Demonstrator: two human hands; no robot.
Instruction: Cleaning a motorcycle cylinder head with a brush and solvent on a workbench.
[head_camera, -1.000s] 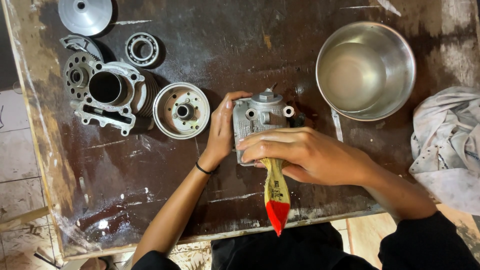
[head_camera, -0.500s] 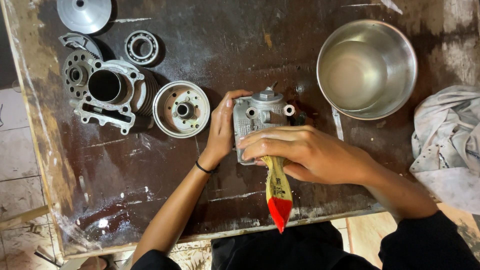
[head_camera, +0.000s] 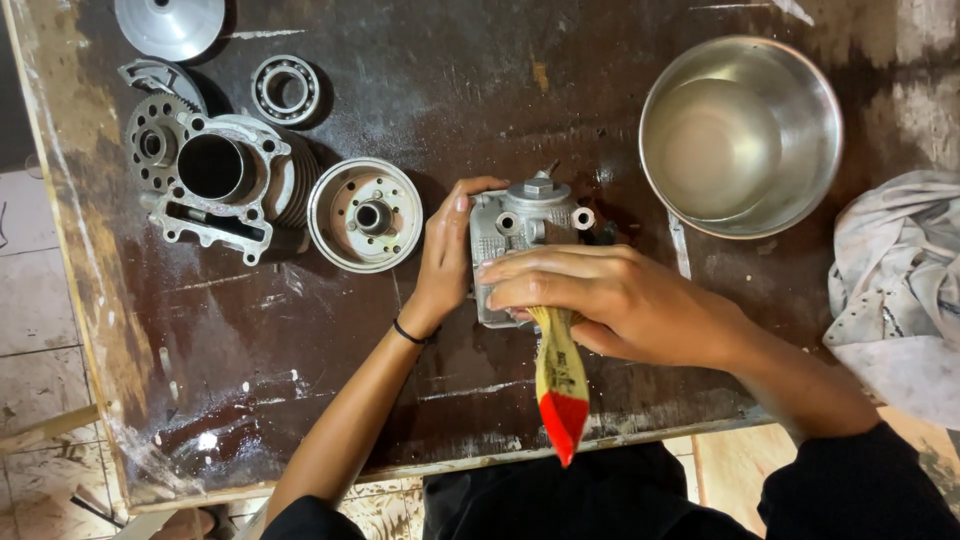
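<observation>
A grey cast-metal engine head (head_camera: 522, 225) stands on the dark, wet table (head_camera: 420, 90) at the centre. My left hand (head_camera: 447, 250) grips its left side and steadies it. Over its near face lies my right hand (head_camera: 610, 298), shut on a paintbrush (head_camera: 558, 385) with a yellow handle and a red tip that points toward me. The bristles are hidden under my fingers, against the part.
A steel bowl (head_camera: 742, 135) sits at the back right, with a crumpled grey rag (head_camera: 895, 290) at the right edge. Left of my hands lie a round hub (head_camera: 365, 214), a finned cylinder block (head_camera: 222, 182), a gear, a bearing (head_camera: 285, 90) and a metal disc (head_camera: 168, 24).
The brush handle has shifted slightly under my right hand, as in a short stroke. The left hand and the metal part stay where they were.
</observation>
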